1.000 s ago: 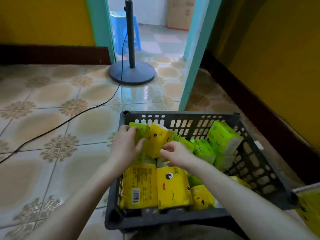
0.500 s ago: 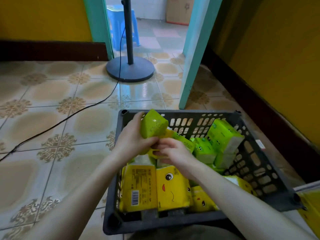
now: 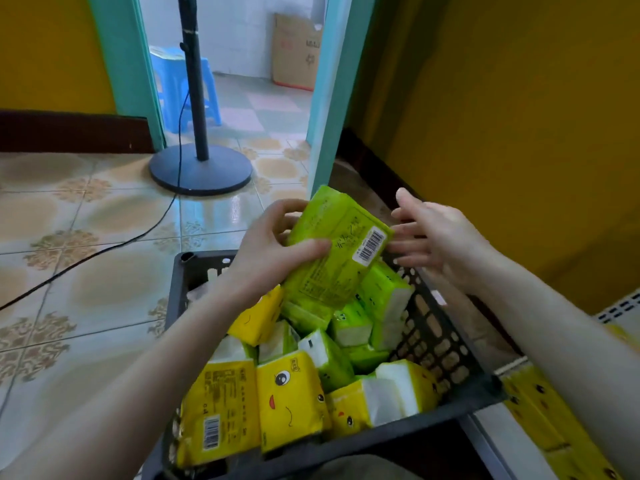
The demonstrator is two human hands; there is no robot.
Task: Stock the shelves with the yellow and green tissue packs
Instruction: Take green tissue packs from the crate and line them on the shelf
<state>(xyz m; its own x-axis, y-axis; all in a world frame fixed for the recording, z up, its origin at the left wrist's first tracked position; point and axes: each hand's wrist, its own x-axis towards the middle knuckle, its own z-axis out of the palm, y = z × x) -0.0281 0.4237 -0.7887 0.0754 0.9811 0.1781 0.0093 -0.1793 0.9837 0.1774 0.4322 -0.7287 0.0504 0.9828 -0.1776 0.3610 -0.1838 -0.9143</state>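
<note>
The patterned tiled floor (image 3: 86, 278) carries a black crate (image 3: 450, 344) at 6 o'clock. A round stand base (image 3: 201, 169) sits at 11 o'clock, a black cable (image 3: 104, 251) trailing toward 9 o'clock.

Stand (image 3: 201, 171), blue stool (image 3: 169, 81), cardboard box (image 3: 294, 51)

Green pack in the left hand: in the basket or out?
Out. The left hand grips the green pack, held above the basket rim.

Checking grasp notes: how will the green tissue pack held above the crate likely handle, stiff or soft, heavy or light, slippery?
Probably light: the left hand alone holds the green tissue pack above the crate. Likely soft, since its wrapper wrinkles and dents at the thumb. The glossy film may be slippery; the open right hand is at its barcode end.
</note>
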